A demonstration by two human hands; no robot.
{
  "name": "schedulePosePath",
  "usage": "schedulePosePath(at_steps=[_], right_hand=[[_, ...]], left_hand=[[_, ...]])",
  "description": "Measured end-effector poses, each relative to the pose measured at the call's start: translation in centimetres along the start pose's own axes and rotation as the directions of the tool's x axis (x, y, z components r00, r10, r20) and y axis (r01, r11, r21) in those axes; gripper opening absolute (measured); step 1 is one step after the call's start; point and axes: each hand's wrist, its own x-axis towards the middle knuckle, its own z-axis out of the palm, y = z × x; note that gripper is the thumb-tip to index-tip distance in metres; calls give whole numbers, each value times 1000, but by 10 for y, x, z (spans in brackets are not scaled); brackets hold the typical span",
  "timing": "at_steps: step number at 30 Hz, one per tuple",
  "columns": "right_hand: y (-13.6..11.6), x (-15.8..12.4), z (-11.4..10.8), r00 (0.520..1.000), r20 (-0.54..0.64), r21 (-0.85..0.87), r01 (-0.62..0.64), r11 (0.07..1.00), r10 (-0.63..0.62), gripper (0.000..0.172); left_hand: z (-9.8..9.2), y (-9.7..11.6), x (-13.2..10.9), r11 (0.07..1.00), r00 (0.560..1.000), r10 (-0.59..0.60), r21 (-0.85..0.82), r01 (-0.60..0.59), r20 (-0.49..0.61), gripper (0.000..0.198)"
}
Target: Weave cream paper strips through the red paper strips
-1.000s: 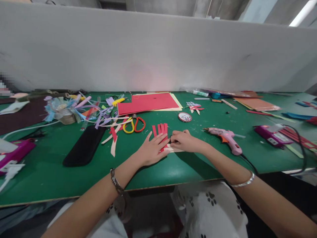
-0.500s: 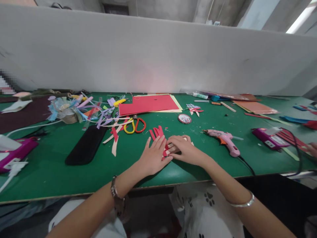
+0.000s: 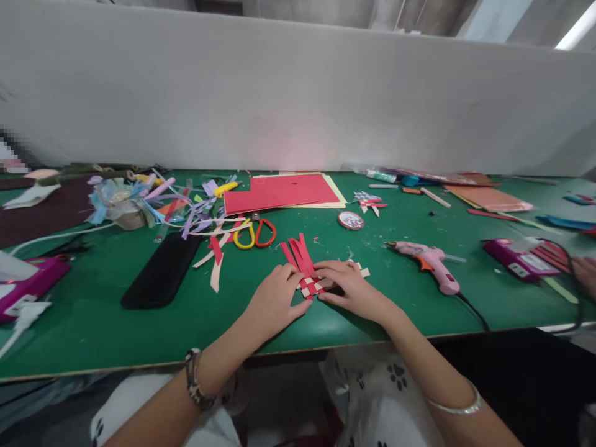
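Note:
A small checkered piece of woven paper strips (image 3: 309,286), red and cream, lies on the green table between my hands. Loose red ends fan away from its far side, and cream ends poke out at the right. My left hand (image 3: 275,300) grips its left edge, fingers curled and thumb along the near corner. From the right, my right hand (image 3: 356,290) covers the cream strips, its bent fingers and thumb holding that side. Parts of both hands' fingertips are hidden.
Scissors (image 3: 266,234), a black phone-like slab (image 3: 161,271) and paper scraps lie left. Red paper sheets (image 3: 293,192) lie behind. A round badge (image 3: 351,220), pink glue gun (image 3: 431,264) and purple power strip (image 3: 516,259) are right; another person's hand (image 3: 585,273) shows at the right edge.
My left hand has drawn back leftward off the weave to its edge, uncovering the checkered squares and red strips. My right hand stays nearly in place. The view has shifted slightly.

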Motion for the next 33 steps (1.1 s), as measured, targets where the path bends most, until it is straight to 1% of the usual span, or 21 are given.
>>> schedulePosePath(at_steps=[3,6,11,16,21,23,28,33], right_hand=[[1,-1,1,1000,-3,-1,5,1000,-5,30],[1,-1,3,1000,-15,-9,0,1000,0,30],[0,-1,4,999,-34,-30,2,1000,-3,28],[3,-4,2,1000,-8,-1,-21,1000,21,29],[5,-4,2,1000,-28,-11,-10,1000,10,26],[5,-4,2,999,-40,-29,0,1000,-1,24],[4,-4,0,999,-36,-35,23,999,-24,18],[7,-4,3,998,-65,-8,27,1000,-28,15]], left_hand=[[3,1,-1,997,999,-6,-73,4,-35,25],[6,2,-2,996,999,-2,-87,-1,-35,26],[6,0,-1,999,1000,-7,-40,6,-14,26],[3,-2,-3,1000,1000,13,-23,-13,-7,30],[1,1,-2,992,999,48,112,-50,16,18],[1,3,-1,987,999,51,151,-52,13,16],[2,3,-2,987,999,44,153,-42,-10,28],[2,4,-1,993,1000,-7,122,8,-11,14]])
